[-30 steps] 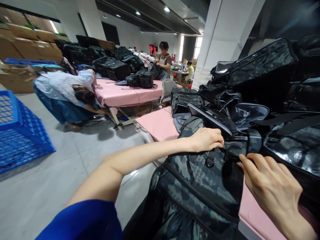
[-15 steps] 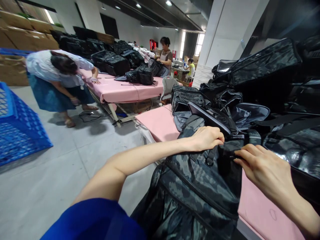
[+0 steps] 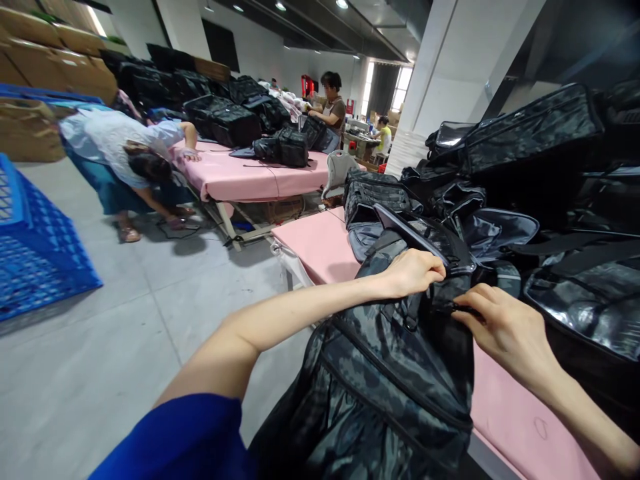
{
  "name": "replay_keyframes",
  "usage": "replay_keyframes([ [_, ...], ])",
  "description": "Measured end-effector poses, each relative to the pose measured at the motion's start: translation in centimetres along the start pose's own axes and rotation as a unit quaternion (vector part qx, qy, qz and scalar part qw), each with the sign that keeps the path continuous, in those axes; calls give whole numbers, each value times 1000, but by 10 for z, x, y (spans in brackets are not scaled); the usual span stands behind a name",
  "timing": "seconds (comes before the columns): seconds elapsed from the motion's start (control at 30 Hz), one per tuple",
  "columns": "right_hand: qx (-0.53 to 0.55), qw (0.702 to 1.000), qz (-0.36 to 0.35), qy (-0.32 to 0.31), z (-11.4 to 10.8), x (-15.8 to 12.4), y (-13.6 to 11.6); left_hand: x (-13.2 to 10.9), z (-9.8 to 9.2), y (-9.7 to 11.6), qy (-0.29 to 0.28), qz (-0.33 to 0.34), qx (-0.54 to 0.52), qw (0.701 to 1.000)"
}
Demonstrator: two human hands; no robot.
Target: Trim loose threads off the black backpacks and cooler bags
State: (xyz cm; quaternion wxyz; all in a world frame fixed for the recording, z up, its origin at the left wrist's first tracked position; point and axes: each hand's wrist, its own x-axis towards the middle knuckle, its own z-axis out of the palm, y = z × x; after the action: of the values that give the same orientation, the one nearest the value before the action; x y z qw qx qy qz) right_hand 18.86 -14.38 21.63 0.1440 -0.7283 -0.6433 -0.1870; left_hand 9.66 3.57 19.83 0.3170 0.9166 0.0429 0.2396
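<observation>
A dark camouflage backpack (image 3: 395, 373) lies in front of me over the edge of a pink-covered table (image 3: 320, 247). My left hand (image 3: 417, 272) is closed at the top of the backpack, its fingers pinched on the bag's upper edge. To its right, my right hand (image 3: 493, 317) pinches a thin black strip, perhaps a strap or zipper pull, near the bag's side. A black strap with a buckle (image 3: 411, 321) hangs below my left hand. What lies under my left fingers is mostly hidden.
Several more camouflage bags (image 3: 530, 133) are heaped on the right and behind. A blue plastic crate (image 3: 45, 240) stands at the left on the floor. A co-worker (image 3: 115, 147) bends down beside another pink table (image 3: 265, 180); another person (image 3: 327, 107) stands behind it.
My right hand has moved left, closer to my left hand, with the black strip between its fingers. The bending co-worker has leaned lower. My left hand stays at the bag's top.
</observation>
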Motion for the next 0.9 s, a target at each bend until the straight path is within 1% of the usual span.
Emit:
replay_keyframes([
  [0.03, 91, 995, 47, -9, 2, -1, 2, -1, 0, 0, 3, -2, -8, 1000],
  [0.07, 180, 978, 102, -16, 4, -2, 5, -2, -1, -1, 7, -3, -14, 1000],
  [0.13, 317, 924, 212, -22, 8, -6, 12, -6, -1, -2, 14, -4, -17, 1000],
  [0.17, 349, 901, 256, -14, 9, -9, 16, -9, -2, -2, 12, -7, -13, 1000],
  [0.2, 356, 890, 284, 4, 10, -12, 20, -11, -2, -2, 6, -14, -5, 1000],
  [0.23, 341, 892, 296, 25, 11, -15, 23, -13, -2, -2, -5, -21, 7, 1000],
  [0.27, 310, 904, 291, 42, 11, -18, 26, -16, -2, -1, -20, -29, 24, 999],
  [0.33, 227, 942, 241, 61, 10, -24, 28, -19, -1, 1, -64, -34, 61, 995],
  [0.4, 147, 974, 158, 72, 7, -27, 25, -21, -1, 4, -112, -20, 84, 990],
  [0.47, 51, 991, 72, 99, 3, -30, 17, -23, 0, 6, -144, -7, 94, 985],
  [0.5, -5, 992, 33, 118, 1, -30, 12, -23, 0, 7, -150, -5, 99, 984],
  [0.57, -112, 983, -25, 142, -2, -29, 2, -23, 0, 9, -151, -8, 111, 982],
  [0.67, -214, 965, -73, 134, -2, -25, -10, -25, 0, 11, -144, -12, 116, 983],
  [0.8, -269, 951, -100, 114, 1, -17, -19, -26, 0, 13, -122, -6, 108, 987],
  [0.9, -265, 953, -96, 113, 2, -17, -17, -26, -5, 13, -113, 3, 85, 990],
])
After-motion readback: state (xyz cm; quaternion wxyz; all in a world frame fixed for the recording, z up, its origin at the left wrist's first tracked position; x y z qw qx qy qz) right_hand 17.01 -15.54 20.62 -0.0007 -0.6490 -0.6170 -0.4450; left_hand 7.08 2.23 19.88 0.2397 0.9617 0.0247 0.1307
